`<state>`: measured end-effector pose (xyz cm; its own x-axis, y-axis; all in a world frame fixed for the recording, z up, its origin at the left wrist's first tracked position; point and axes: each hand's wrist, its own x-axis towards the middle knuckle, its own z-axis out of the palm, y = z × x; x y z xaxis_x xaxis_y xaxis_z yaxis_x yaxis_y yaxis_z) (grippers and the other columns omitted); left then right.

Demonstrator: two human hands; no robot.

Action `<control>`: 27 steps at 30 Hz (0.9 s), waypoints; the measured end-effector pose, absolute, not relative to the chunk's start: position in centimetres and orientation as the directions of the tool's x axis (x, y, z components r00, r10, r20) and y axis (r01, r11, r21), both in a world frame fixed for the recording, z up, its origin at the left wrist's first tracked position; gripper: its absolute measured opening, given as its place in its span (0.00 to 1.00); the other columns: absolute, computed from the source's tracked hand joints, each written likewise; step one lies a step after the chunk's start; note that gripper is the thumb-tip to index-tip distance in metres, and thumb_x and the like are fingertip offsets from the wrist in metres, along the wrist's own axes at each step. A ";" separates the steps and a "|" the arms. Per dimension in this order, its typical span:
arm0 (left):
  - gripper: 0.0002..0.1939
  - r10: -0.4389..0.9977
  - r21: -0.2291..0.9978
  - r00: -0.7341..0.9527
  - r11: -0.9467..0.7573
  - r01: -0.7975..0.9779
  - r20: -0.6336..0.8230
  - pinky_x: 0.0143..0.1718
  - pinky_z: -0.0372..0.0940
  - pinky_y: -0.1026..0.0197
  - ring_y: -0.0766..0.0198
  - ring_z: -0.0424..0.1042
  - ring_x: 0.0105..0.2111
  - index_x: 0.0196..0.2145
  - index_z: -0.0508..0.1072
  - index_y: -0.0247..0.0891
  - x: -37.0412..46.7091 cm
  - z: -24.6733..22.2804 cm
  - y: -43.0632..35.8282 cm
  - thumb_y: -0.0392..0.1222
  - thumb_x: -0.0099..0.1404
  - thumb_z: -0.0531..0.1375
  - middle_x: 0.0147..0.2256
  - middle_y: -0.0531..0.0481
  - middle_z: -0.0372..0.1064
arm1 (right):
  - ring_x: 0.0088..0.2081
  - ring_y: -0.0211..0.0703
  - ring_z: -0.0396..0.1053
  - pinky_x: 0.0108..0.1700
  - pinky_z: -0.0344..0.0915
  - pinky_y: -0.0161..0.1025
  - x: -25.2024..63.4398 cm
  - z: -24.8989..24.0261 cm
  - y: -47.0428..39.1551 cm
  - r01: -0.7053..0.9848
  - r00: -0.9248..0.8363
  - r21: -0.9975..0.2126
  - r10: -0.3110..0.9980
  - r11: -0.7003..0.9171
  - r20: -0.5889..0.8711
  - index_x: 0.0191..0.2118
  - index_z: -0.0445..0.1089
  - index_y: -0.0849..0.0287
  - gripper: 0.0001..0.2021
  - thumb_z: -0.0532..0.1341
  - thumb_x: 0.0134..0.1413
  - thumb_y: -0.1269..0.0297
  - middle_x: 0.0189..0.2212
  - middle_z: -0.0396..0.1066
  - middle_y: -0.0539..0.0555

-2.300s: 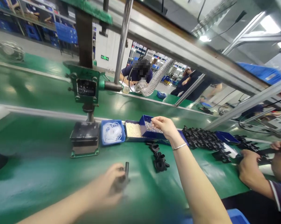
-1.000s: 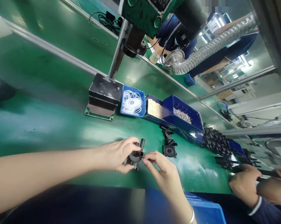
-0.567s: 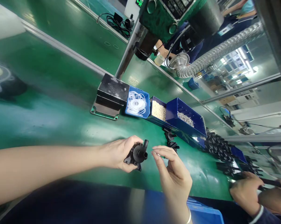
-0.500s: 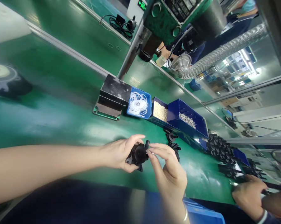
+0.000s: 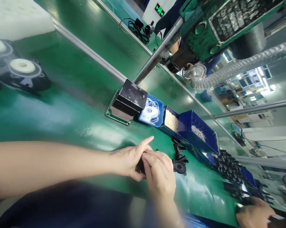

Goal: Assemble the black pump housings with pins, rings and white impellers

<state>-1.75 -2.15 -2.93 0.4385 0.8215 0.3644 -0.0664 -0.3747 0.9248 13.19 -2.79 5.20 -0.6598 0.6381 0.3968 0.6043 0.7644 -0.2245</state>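
The left hand (image 5: 130,160) is wrapped around a small black plastic part (image 5: 140,166), its forefinger stretched out straight past it. The right hand (image 5: 160,175) lies over the same part from the near side, fingers bent down on its top, so that most of the part is hidden; the two hands touch each other, low over the green surface (image 5: 69,107). Whether the right hand pinches anything of its own cannot be told.

Just beside the right hand, on the far side, lie a few more black parts (image 5: 179,160), one with a round face turned up. Beyond them stands a row of blue bins: a light blue bin (image 5: 160,104) holding white rings, next to it a dark blue bin (image 5: 167,111) of small pale pieces, then a larger dark blue bin (image 5: 204,125) with small metal pins. Left of the row stands the black base block (image 5: 130,98) of a green press, with its steel column (image 5: 157,55) slanting up from it.

Further right along the surface lies a heap of black parts (image 5: 228,164). At the lower right edge another person's hand (image 5: 254,213) shows. Far left on the surface sits a black part with white discs (image 5: 21,71).
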 end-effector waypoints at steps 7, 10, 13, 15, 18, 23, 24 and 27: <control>0.64 0.826 0.922 0.429 -0.386 -0.040 0.364 0.49 0.69 0.49 0.46 0.72 0.50 0.68 0.25 0.41 -1.7 -3.0 -2.2 0.40 0.50 0.68 0.55 0.37 0.63 | 0.48 0.48 0.72 0.51 0.68 0.49 14.1 6.4 -3.1 0.646 -0.453 -0.452 0.786 0.615 0.421 0.46 0.73 0.56 0.11 0.61 0.60 0.76 0.46 0.75 0.57; 0.62 0.815 0.904 0.414 -0.425 -0.048 0.405 0.46 0.70 0.51 0.49 0.74 0.47 0.68 0.26 0.42 -1.7 -3.1 -2.2 0.41 0.51 0.67 0.53 0.39 0.64 | 0.42 0.47 0.74 0.44 0.71 0.45 14.9 8.0 -2.6 0.690 -0.236 -0.553 0.868 0.466 0.436 0.40 0.76 0.55 0.06 0.64 0.59 0.72 0.38 0.76 0.54; 0.60 0.816 0.901 0.410 -0.431 -0.040 0.408 0.47 0.70 0.51 0.50 0.74 0.46 0.68 0.28 0.42 -1.7 -2.9 -2.2 0.40 0.52 0.67 0.52 0.40 0.65 | 0.37 0.44 0.74 0.41 0.72 0.43 16.1 8.7 -1.6 0.719 -0.271 -0.543 0.895 0.433 0.355 0.42 0.77 0.53 0.07 0.63 0.60 0.68 0.35 0.76 0.52; 0.60 0.818 0.906 0.419 -0.423 -0.024 0.394 0.47 0.70 0.51 0.50 0.74 0.46 0.67 0.29 0.43 -1.7 -2.8 -2.3 0.40 0.52 0.67 0.52 0.41 0.65 | 0.36 0.43 0.75 0.40 0.72 0.41 16.9 8.6 -1.0 0.744 -0.348 -0.504 0.898 0.438 0.268 0.46 0.76 0.53 0.09 0.63 0.60 0.66 0.36 0.77 0.52; 0.59 0.820 0.909 0.428 -0.418 -0.009 0.381 0.46 0.70 0.50 0.49 0.74 0.46 0.67 0.29 0.43 -1.7 -2.8 -2.3 0.41 0.52 0.67 0.52 0.41 0.65 | 0.35 0.42 0.76 0.39 0.73 0.38 17.4 8.2 -0.3 0.782 -0.425 -0.418 0.886 0.463 0.187 0.44 0.75 0.54 0.07 0.63 0.61 0.64 0.36 0.78 0.52; 0.58 0.816 0.902 0.417 -0.432 -0.018 0.400 0.47 0.70 0.49 0.49 0.74 0.47 0.67 0.30 0.42 -1.6 -3.0 -2.3 0.39 0.51 0.67 0.52 0.41 0.65 | 0.38 0.41 0.76 0.40 0.73 0.36 17.0 8.6 0.3 0.709 -0.624 -0.299 0.766 0.638 0.156 0.41 0.73 0.55 0.05 0.59 0.63 0.69 0.36 0.76 0.52; 0.58 0.816 0.901 0.414 -0.434 -0.021 0.403 0.47 0.70 0.50 0.49 0.74 0.46 0.67 0.31 0.42 -1.6 -3.0 -2.3 0.38 0.51 0.67 0.52 0.41 0.65 | 0.38 0.41 0.76 0.40 0.73 0.36 16.8 8.7 0.4 0.701 -0.640 -0.284 0.752 0.655 0.156 0.41 0.72 0.56 0.05 0.59 0.64 0.70 0.36 0.76 0.53; 0.58 0.815 0.899 0.410 -0.438 -0.028 0.410 0.47 0.70 0.50 0.50 0.74 0.46 0.67 0.31 0.42 -1.6 -3.0 -2.3 0.39 0.51 0.67 0.52 0.41 0.65 | 0.38 0.41 0.75 0.40 0.73 0.36 16.5 9.3 0.6 0.681 -0.680 -0.241 0.719 0.692 0.145 0.41 0.72 0.56 0.06 0.58 0.64 0.71 0.36 0.75 0.54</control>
